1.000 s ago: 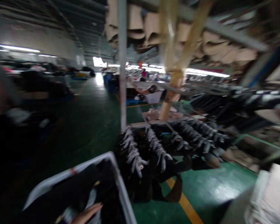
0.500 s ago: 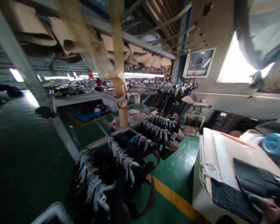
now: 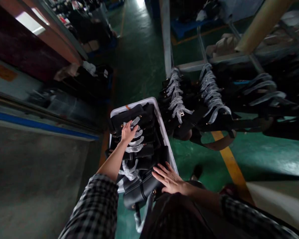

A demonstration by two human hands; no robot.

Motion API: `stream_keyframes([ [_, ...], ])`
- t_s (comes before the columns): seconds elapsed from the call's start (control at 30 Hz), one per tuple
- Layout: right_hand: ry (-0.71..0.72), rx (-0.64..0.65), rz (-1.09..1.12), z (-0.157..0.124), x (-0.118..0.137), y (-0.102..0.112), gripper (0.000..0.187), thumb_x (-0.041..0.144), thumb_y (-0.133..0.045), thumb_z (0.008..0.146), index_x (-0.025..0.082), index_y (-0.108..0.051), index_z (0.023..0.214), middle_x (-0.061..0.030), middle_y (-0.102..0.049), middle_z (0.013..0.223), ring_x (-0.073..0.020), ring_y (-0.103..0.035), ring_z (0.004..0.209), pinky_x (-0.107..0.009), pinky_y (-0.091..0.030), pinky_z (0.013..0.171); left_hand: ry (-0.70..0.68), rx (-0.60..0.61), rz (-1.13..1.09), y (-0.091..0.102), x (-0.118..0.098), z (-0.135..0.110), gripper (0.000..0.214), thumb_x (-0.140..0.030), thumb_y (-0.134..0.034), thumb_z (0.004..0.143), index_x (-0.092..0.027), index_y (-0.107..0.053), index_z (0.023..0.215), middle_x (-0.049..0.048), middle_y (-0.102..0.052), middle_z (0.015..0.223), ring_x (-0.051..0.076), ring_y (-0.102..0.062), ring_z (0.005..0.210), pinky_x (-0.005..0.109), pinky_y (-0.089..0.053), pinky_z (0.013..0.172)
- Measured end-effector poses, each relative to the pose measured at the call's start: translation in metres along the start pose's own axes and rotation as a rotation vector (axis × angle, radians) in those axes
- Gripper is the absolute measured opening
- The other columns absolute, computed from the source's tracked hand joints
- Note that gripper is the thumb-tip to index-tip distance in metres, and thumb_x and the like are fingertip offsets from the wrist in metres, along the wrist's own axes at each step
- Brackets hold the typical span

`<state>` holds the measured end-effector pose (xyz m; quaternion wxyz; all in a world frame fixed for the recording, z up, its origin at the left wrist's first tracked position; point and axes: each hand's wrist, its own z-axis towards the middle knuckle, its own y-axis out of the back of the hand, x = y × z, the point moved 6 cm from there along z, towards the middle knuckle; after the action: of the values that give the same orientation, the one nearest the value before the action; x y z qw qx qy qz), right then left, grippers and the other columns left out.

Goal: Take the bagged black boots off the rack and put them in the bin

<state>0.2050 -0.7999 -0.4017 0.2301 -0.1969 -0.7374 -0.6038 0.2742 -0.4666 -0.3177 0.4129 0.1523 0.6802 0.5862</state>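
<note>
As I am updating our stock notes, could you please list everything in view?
Bin: one, whitish, centre
Packed bags: several, black, in the bin
Wrapped handles: many, whitish, on packed and hanging bags
Hanging bags: many, black, on rack at right
Rack post: one, grey, upper centre
Tube: one, yellowish, upper right
Pallet: at least one, blue, upper right
Floor: one, green, beneath
Floor lines: several, yellow to orange, both sides
Strip: one, blue, left
Dark heap: details unclear, upper left
Sleeves: two, checked, bottom
Left hand: one, bare, at a wrapped handle
Right hand: one, bare, spread, bin's near end
</note>
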Motion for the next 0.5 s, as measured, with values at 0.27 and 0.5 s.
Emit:
stream_keyframes([
  [0.27, -0.140, 0.088, 0.117, -0.043, -0.012, -0.003, 0.107, 0.032, -0.080, 0.068, 0.032, -0.017, 0.154, -0.0073, -0.008, 0.163, -0.0370, -0.004, 0.148, -0.068, -0.006, 0.115, 0.046, -0.042, -0.011, -0.002, -0.023, -0.004, 0.055, -0.052, -0.047, 0.091, -0.016, -0.051, 0.132, 0.0108, -0.059, 0.132, 0.026, -0.052, 0.124, 0.038, -0.036, 0.112],
  [0.5, -0.164, -0.234, 0.200, -0.013, 0.003, -0.002, 0.082, 0.059, -0.060, 0.081, 0.027, -0.029, 0.150, -0.0100, -0.037, 0.153, -0.0319, -0.034, 0.140, -0.052, -0.036, 0.110, 0.129, 0.019, 0.109, 0.013, 0.088, 0.004, 0.066, -0.056, -0.035, 0.091, -0.012, -0.038, 0.139, 0.0145, -0.044, 0.148, 0.028, -0.040, 0.137, 0.044, -0.032, 0.114],
])
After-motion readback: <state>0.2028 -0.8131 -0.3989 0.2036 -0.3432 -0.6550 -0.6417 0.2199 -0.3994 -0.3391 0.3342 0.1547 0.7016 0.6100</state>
